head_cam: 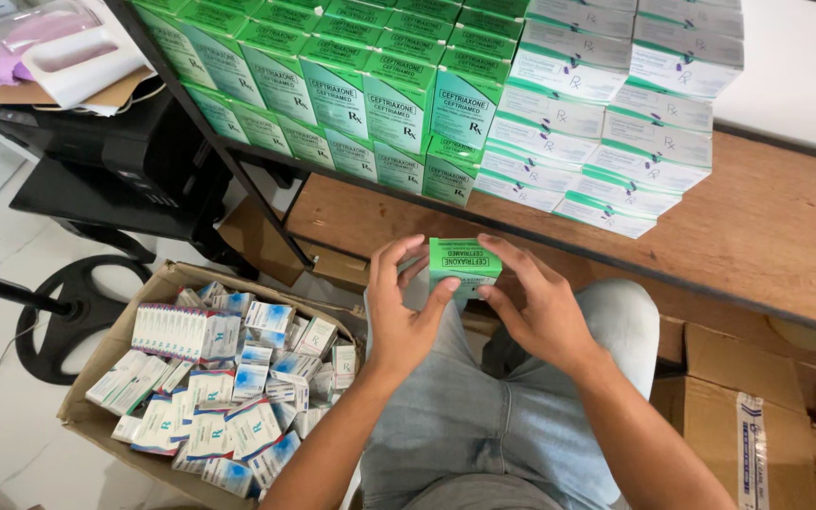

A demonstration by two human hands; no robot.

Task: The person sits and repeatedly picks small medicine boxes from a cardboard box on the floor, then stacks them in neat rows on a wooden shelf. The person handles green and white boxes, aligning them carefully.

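A wooden desk (776,227) spans the upper right, with stacked green-and-white cartons (446,85) at twelve o'clock. At eight o'clock an open cardboard box (96,401) holds loose blue-and-white packets (229,387). At centre, above the knees, a small green box (463,264) sits pinched between both hands: left hand (399,316) thumb and fingers on its left side, right hand (540,307) gripping its right side.

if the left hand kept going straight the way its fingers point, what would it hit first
Probably the stacked green boxes on the wooden shelf. The left hand, gripping the small green box, points up and away toward them, though depth is unclear.
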